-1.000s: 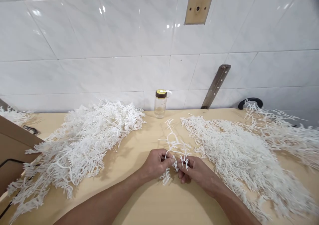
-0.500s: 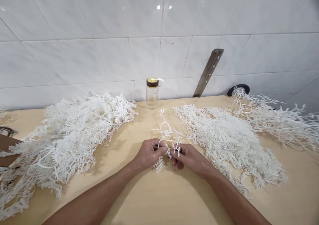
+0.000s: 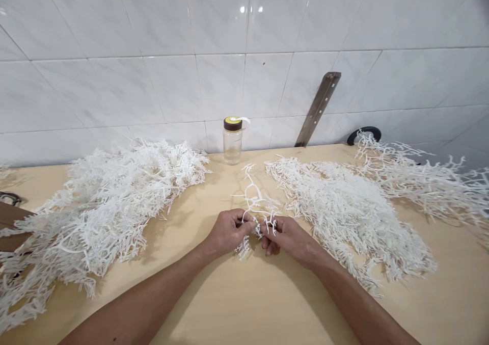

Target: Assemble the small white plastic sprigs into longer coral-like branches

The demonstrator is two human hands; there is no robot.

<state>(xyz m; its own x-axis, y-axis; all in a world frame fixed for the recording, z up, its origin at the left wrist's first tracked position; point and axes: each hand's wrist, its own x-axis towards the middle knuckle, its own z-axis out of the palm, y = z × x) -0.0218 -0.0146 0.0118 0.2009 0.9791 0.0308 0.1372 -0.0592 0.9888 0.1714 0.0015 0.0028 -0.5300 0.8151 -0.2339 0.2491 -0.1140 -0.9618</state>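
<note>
Between my hands is a white branching plastic sprig (image 3: 255, 200), its thin twigs reaching away from me over the table. My left hand (image 3: 231, 231) is closed, thumb and fingers pinching the sprig's near left part, with small twigs hanging below it. Close beside it, my right hand (image 3: 284, 238) pinches the sprig's near right part, its lower fingers curled under. The fingertips nearly meet; the exact spot they grip is partly hidden. A large heap of white branching pieces (image 3: 114, 197) lies to the left, and another heap (image 3: 347, 207) lies right of my right hand.
A clear bottle (image 3: 232, 146) with a dark and yellow lid stands by the tiled wall. A metal strip (image 3: 318, 109) leans there, near a black ring (image 3: 364, 132). More white branches (image 3: 431, 179) spread at far right. Brown and dark items (image 3: 13, 222) show at the left edge.
The view has shifted very slightly. Both hands keep their pinch on the sprig in nearly the same place.
</note>
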